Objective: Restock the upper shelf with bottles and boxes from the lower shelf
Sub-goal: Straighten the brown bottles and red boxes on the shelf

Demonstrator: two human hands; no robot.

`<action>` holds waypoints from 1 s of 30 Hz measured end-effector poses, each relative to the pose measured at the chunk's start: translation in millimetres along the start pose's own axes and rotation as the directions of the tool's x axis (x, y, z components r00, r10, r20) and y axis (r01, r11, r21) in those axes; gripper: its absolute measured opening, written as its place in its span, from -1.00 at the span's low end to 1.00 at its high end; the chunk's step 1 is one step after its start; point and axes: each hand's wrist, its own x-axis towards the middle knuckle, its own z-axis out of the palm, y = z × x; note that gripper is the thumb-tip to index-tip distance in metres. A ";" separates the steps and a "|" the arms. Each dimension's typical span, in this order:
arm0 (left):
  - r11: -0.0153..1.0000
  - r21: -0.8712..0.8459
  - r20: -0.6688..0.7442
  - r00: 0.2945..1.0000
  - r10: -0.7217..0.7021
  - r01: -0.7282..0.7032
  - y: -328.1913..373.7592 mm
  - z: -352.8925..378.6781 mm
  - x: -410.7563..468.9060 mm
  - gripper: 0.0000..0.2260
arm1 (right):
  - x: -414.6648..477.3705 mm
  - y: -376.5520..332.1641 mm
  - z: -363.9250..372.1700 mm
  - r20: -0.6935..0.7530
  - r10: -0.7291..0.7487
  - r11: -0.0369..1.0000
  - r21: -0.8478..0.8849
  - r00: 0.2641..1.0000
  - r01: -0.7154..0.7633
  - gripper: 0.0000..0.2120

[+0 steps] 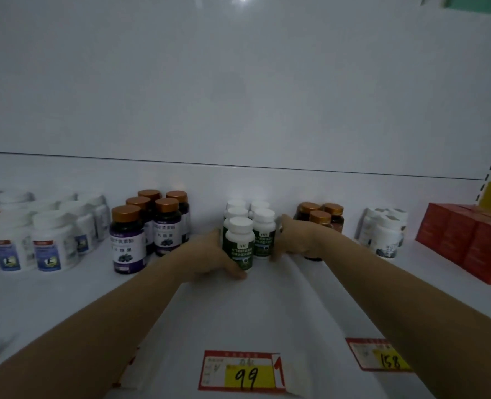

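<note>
The front bottle is gripped by the left hand, the second bottle by the right hand, probably to align both.

white shelf (bottles, boxes)

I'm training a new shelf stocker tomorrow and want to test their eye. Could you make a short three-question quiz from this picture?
1. True or false: the left hand and right hand are both on the white-capped green-label bottles.
2. What number is handwritten on the price tag directly in front of them?
3. Seen from here, the red boxes are at the far: A) left B) centre C) right.

Key: 1 true; 2 99; 3 C.
</note>
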 end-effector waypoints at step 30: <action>0.754 0.529 -0.065 0.868 0.493 -0.389 86.6 44.8 -60.4 -0.22 | -73.3 31.0 -93.9 -0.328 -0.122 0.945 -0.326 0.937 0.009 -0.55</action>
